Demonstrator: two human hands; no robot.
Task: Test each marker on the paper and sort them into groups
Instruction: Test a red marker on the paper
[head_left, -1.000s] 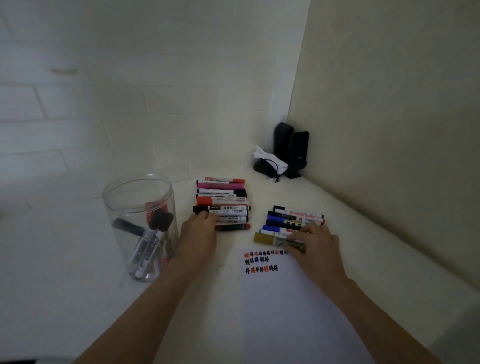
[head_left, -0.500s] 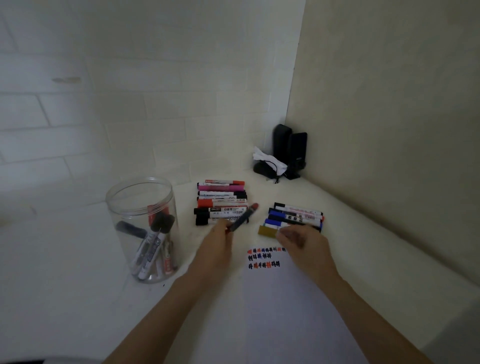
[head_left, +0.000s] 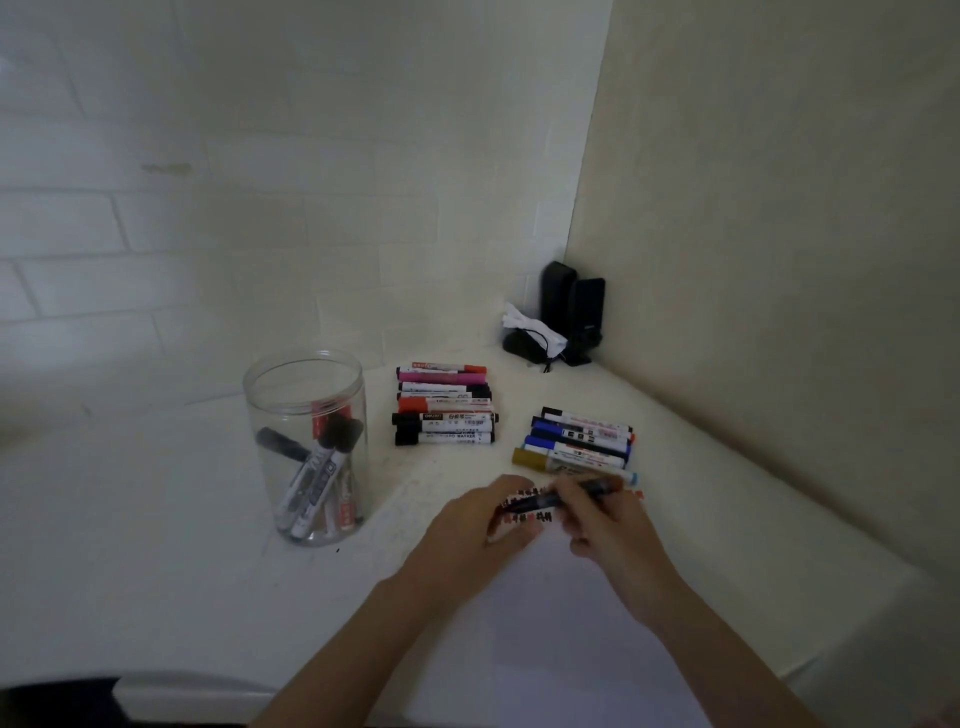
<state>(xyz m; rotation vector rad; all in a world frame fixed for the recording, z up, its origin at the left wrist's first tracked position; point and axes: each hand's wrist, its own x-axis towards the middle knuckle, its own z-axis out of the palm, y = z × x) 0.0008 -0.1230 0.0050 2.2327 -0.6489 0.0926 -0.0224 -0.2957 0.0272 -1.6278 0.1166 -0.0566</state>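
**Uncapping Over the Test Sheet**

We grip one dark marker (head_left: 563, 496) in both hands, left hand (head_left: 480, 525) and right hand (head_left: 605, 517) curled round its ends, above the paper (head_left: 561, 623). A sudden cap release could fling ink or knock the right group (head_left: 579, 441). The left group (head_left: 444, 408) and jar (head_left: 306, 447) stand clear.

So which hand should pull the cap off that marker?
Probably the right hand: it grips the marker at its red-capped end, while the left hand holds the dark barrel steady above the paper.
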